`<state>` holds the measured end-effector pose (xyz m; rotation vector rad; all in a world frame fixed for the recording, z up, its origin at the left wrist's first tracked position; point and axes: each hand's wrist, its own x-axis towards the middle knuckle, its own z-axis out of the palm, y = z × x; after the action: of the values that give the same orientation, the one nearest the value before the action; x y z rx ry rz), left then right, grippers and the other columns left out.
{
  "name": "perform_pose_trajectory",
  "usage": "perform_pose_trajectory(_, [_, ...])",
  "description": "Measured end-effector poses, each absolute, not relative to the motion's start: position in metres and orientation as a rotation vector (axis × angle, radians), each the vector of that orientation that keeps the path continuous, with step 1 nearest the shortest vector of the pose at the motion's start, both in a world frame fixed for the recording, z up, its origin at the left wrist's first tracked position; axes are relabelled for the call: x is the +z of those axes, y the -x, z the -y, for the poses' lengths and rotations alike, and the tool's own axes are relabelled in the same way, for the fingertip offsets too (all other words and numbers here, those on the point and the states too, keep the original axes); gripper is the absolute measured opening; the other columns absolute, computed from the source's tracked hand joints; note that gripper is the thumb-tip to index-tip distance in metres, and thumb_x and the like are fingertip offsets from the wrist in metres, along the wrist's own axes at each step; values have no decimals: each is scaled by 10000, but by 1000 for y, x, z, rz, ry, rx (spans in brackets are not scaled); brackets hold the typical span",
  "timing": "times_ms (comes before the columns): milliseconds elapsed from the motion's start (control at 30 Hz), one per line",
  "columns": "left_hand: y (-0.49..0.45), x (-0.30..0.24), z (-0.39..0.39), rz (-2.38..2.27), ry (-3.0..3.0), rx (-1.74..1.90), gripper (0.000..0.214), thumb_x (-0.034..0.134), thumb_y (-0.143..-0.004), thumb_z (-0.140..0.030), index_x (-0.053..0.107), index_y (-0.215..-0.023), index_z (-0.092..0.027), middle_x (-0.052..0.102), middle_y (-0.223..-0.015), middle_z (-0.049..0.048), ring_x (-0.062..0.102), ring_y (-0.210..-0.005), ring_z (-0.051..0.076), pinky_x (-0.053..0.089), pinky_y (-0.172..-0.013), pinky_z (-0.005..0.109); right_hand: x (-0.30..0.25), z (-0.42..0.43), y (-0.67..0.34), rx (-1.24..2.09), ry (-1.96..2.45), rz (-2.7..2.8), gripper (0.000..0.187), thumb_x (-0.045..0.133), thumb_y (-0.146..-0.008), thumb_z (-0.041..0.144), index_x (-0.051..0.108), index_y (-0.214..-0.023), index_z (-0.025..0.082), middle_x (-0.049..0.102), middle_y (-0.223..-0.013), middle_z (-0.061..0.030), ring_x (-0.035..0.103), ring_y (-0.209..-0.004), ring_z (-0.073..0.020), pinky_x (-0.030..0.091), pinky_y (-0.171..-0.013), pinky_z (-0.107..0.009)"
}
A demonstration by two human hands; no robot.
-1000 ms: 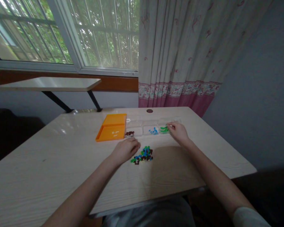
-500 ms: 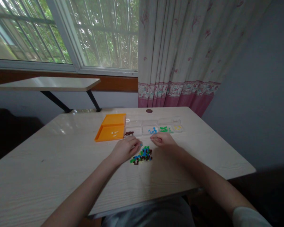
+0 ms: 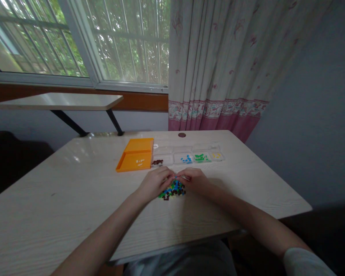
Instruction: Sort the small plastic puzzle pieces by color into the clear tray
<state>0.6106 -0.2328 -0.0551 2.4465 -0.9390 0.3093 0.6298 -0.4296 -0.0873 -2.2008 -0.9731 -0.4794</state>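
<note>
A small heap of tiny coloured pieces (image 3: 172, 190), green, blue and dark brown, lies on the pale wooden table (image 3: 74, 199). My left hand (image 3: 155, 182) and my right hand (image 3: 194, 179) meet over the heap's far edge, fingertips pinched together and almost touching each other. What the fingers hold is too small to make out. Behind the hands stands a clear divided tray (image 3: 186, 148) with brown pieces (image 3: 157, 162), blue pieces (image 3: 185, 158), green pieces (image 3: 200, 157) and yellow pieces (image 3: 217, 155) in separate compartments.
An orange lid (image 3: 136, 155) lies left of the clear tray. A round cable hole (image 3: 182, 135) sits at the table's far edge. Behind are a window, a patterned curtain (image 3: 218, 65) and a narrow shelf (image 3: 57, 101) on black brackets. A grey wall rises at the right.
My right hand drew back from the green compartment of the tray and came down to the heap beside my left hand. The left hand shifted slightly right.
</note>
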Motion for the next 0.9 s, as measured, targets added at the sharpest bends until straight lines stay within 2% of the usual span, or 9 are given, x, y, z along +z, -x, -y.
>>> perform_pose_trajectory(200, [-611,-54,232,933,-2465,277,191,398,-856,-277,556,-869,-170,557,-829,36,520,-780,130,409,-691,225,-80,435,-633,-573,2205,1014,138,529,-788,266,641,-823,195,654,-713,-12,574,-624,-97,419,-604,-184])
perform_pose_trajectory(300, [-614,-58,229,981,-2553,194,204,390,-839,-226,556,-951,-187,536,-904,46,523,-830,141,422,-721,232,-75,442,-640,-720,2196,923,146,522,-789,268,646,-794,190,654,-719,-23,579,-640,-104,428,-637,-193])
perform_pose_trajectory(400, [-616,-62,227,1056,-2601,110,319,385,-814,-163,522,-1094,-231,510,-982,50,519,-883,147,423,-762,236,-68,450,-644,-837,2199,800,168,522,-787,290,655,-797,187,599,-591,-4,516,-523,-95,412,-554,-194])
perform_pose_trajectory(467, [-616,-63,227,1075,-2621,90,356,370,-814,-144,510,-1123,-250,504,-982,48,520,-887,148,421,-770,237,-63,454,-645,-896,2178,765,177,522,-786,296,658,-795,183,541,-518,13,454,-459,-88,386,-503,-195])
perform_pose_trajectory(667, [-614,-62,227,1069,-2701,93,313,382,-801,-148,547,-1046,-251,501,-943,40,525,-838,148,426,-708,227,-56,459,-641,-967,2131,740,186,517,-780,306,664,-778,192,438,-434,42,410,-417,-82,371,-483,-201])
perform_pose_trajectory(900, [-614,-61,226,1063,-2731,125,270,383,-791,-150,542,-999,-218,506,-949,46,524,-827,149,425,-702,228,-54,461,-640,-1019,2100,781,169,530,-774,289,665,-763,188,434,-431,45,414,-416,-78,376,-481,-198])
